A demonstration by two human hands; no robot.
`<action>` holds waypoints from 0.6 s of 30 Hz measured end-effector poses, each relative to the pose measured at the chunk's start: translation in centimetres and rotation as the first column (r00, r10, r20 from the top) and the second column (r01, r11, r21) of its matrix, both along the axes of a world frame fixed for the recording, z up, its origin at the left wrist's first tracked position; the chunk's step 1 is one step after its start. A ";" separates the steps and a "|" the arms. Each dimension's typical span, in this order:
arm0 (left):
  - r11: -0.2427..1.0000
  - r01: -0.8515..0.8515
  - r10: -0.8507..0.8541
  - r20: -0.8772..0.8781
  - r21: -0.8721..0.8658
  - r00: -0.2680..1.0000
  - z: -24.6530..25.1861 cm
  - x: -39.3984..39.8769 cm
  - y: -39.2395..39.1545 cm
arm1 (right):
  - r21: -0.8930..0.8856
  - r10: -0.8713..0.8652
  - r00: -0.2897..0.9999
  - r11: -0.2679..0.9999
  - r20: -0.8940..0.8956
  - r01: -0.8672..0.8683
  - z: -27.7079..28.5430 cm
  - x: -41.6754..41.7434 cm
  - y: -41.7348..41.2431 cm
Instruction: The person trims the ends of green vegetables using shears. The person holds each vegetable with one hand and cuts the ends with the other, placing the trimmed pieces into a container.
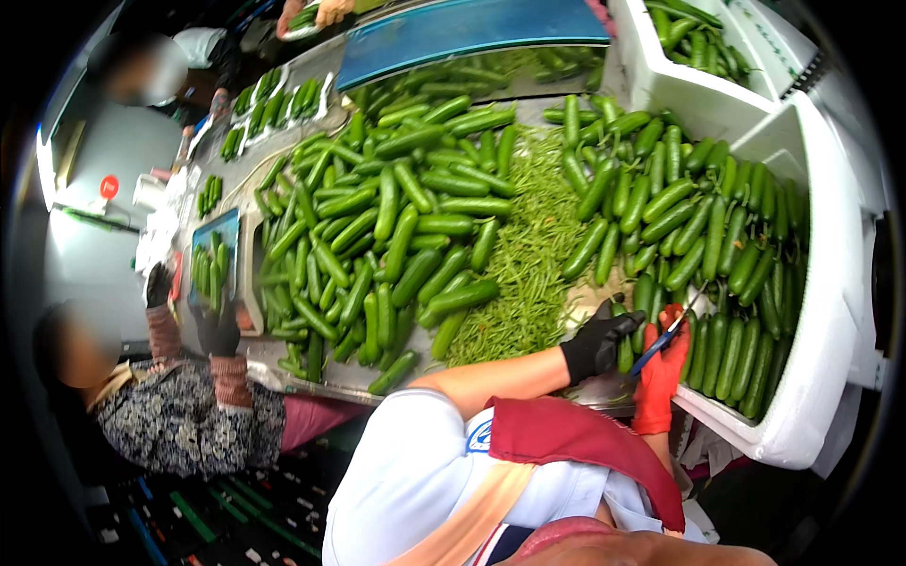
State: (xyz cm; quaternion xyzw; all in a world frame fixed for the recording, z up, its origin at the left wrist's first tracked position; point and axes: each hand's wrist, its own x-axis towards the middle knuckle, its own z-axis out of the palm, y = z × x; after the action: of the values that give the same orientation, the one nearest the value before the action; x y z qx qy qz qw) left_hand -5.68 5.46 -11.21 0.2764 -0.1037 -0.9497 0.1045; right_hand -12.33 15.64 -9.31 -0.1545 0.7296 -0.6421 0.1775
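Note:
My left hand (601,339), in a black glove, is closed around a small green cucumber (625,354). Close beside it on the right, my right hand (664,368), in a red glove, holds scissors (658,347) with dark blue handles and thin metal blades pointing up and to the right. Both hands are at the near edge of the table, by the open side of a white foam box (800,403) packed with cucumbers. More cucumbers with stems (665,198) spill from the box onto the table. Cut green stems (524,262) lie in a thick heap left of them.
A large pile of cucumbers (396,233) covers the middle of the metal table. Behind it stands a blue panel (474,39). Another foam box (701,92) is at the back right. At left, a person in dark gloves (212,325) works by a blue tray (230,233); other people stand farther back.

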 end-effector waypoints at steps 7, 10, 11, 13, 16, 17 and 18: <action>0.910 0.309 -0.212 -0.332 0.275 0.919 -2.7 -1.9 0.6 | 0.092 0.017 0.952 0.996 -0.306 0.012 2.6 -0.5 -0.7; 0.937 0.314 -0.269 -0.256 0.155 0.928 -1.4 -1.8 0.1 | 0.065 -0.002 0.950 0.998 -0.313 0.024 3.2 -0.3 -1.1; 0.954 0.290 -0.272 -0.181 0.081 0.945 -0.8 -1.5 -0.1 | 0.040 -0.014 0.954 0.999 -0.300 0.027 3.3 -0.1 -1.3; 0.961 0.274 -0.278 -0.162 -0.043 0.947 0.0 -1.1 -0.5 | 0.026 -0.020 0.968 0.999 -0.251 0.028 3.0 -0.1 -1.3; 0.963 0.264 -0.270 -0.203 -0.054 0.941 0.7 -1.0 -0.7 | 0.046 -0.011 0.980 0.999 -0.199 0.021 2.4 -0.5 -0.7; 0.969 0.247 -0.242 -0.200 0.000 0.949 0.6 -1.0 -1.0 | -0.027 -0.035 0.977 0.999 -0.209 0.030 1.5 -0.6 -0.8; 0.966 0.248 -0.230 -0.202 0.069 0.952 0.7 -1.1 -0.9 | -0.032 -0.039 0.981 0.999 -0.189 0.033 1.9 -0.6 -0.8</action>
State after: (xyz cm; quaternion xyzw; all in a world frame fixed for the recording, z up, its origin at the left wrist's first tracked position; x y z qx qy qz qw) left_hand -6.81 4.53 -10.50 0.1735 -0.0811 -0.9814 -0.0148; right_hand -12.97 14.82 -7.44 -0.2043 0.7366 -0.6379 0.0932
